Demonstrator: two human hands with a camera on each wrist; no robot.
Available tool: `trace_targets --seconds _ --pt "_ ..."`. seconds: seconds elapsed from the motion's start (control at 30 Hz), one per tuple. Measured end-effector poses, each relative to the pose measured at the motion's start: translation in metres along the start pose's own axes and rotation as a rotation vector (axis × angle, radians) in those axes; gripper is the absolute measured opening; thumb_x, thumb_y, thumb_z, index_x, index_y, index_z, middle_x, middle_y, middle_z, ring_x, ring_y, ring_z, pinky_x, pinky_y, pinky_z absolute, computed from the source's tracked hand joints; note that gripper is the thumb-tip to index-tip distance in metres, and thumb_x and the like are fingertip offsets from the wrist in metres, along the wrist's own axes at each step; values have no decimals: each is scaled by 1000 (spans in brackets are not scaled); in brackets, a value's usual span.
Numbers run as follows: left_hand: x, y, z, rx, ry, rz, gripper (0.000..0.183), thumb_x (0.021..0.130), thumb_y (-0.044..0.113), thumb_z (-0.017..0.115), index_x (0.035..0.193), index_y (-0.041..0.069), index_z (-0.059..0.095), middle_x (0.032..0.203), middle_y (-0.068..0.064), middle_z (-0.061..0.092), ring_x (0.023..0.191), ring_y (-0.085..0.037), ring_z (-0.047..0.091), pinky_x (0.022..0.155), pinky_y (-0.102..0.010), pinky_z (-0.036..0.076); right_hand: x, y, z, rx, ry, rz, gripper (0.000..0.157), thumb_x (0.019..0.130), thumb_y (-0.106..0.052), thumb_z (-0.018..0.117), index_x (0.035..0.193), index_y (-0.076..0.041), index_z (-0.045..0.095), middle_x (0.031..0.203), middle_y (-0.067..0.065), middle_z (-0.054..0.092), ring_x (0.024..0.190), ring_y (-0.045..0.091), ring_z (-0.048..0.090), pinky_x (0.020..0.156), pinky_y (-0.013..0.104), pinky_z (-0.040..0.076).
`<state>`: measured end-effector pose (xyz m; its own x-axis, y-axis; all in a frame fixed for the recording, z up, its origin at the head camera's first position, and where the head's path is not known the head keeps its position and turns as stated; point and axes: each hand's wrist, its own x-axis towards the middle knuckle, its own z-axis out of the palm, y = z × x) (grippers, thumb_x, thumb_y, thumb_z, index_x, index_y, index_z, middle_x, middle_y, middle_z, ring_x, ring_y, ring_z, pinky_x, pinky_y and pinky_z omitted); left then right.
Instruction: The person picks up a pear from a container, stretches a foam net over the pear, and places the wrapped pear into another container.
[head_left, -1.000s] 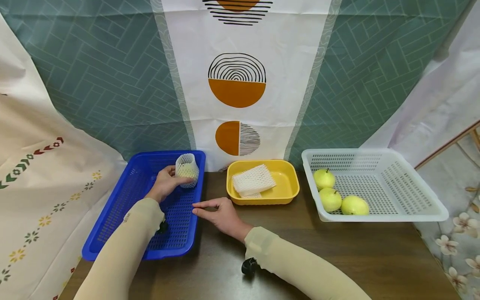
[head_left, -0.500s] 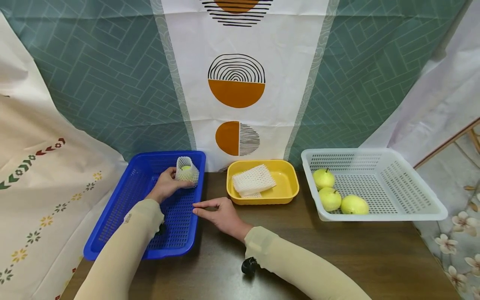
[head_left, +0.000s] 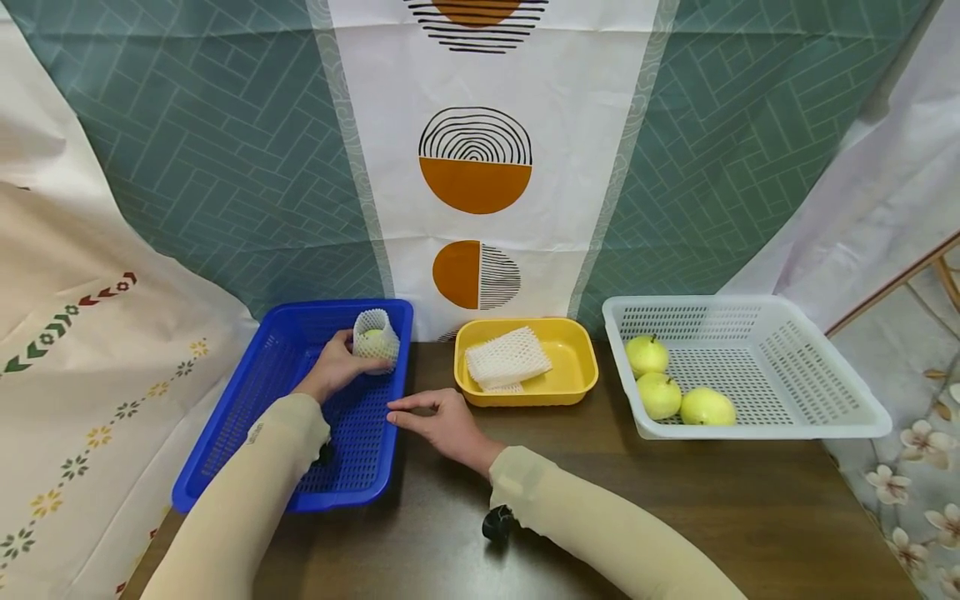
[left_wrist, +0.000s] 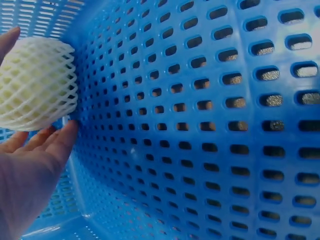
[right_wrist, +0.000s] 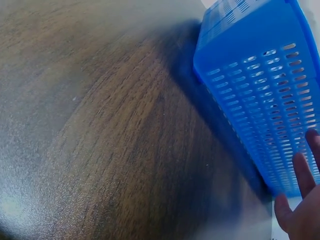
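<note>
My left hand point(head_left: 335, 367) reaches into the blue basket point(head_left: 281, 315) and holds a pale yellow-green pear point(left_wrist: 30, 85) wrapped in a white foam net sleeve point(head_left: 376, 340). The sleeve's open end points up, near the basket's back right corner. In the left wrist view, the thumb lies on one side of the pear and the fingers on the other. My right hand point(head_left: 446, 425) hovers by the basket's right side, thumb and forefinger extended with their tips right at the rim. In the right wrist view, its other fingers spread loosely beside the slotted wall.
A yellow tray point(head_left: 577, 392) with flattened white foam nets point(head_left: 510, 357) stands at the back middle of the dark wooden table point(head_left: 600, 492). To the right, a white basket point(head_left: 817, 429) holds three pears point(head_left: 660, 395). Patterned cloth point(head_left: 472, 167) hangs behind.
The netted pear has shifted and tilted slightly in my left hand, staying at the same corner of the blue basket. My right hand has hardly moved.
</note>
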<state>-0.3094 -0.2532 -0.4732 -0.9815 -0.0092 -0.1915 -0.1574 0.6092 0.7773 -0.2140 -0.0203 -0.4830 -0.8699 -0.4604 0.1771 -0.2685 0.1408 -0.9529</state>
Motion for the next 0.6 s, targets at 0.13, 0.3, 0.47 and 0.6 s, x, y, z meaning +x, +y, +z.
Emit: trace_targets --seconds 0.13,0.3,0.47,0.6 --pt "-5 4 -4 -7 19 -4 115 65 52 80 146 5 13 135 -22 42 120 -35 46 103 -51 38 0 -1 -1 -53 6 7 30 82 -40 69 107 -25 72 106 -20 68 106 -2 59 97 31 46" --pt "-21 22 -10 -15 107 17 117 66 50 80 149 8 9 148 -24 29 131 -40 37 104 -55 36 1 -6 -1 -97 6 24 23 82 -42 69 103 -33 73 112 -16 67 110 0 55 99 32 43" --pt "-40 51 -14 -25 173 65 116 67 54 78 150 12 8 152 -20 22 138 -38 27 105 -56 33 -1 -11 -3 -117 24 33 30 80 -45 70 106 -31 72 118 -10 65 113 1 53 101 36 41" --pt "-55 72 -15 -45 263 120 108 72 54 73 150 13 11 153 -18 21 140 -35 24 107 -55 31 -4 -15 -7 -119 68 31 33 80 -45 70 108 -28 72 119 -8 64 112 2 53 100 37 41"
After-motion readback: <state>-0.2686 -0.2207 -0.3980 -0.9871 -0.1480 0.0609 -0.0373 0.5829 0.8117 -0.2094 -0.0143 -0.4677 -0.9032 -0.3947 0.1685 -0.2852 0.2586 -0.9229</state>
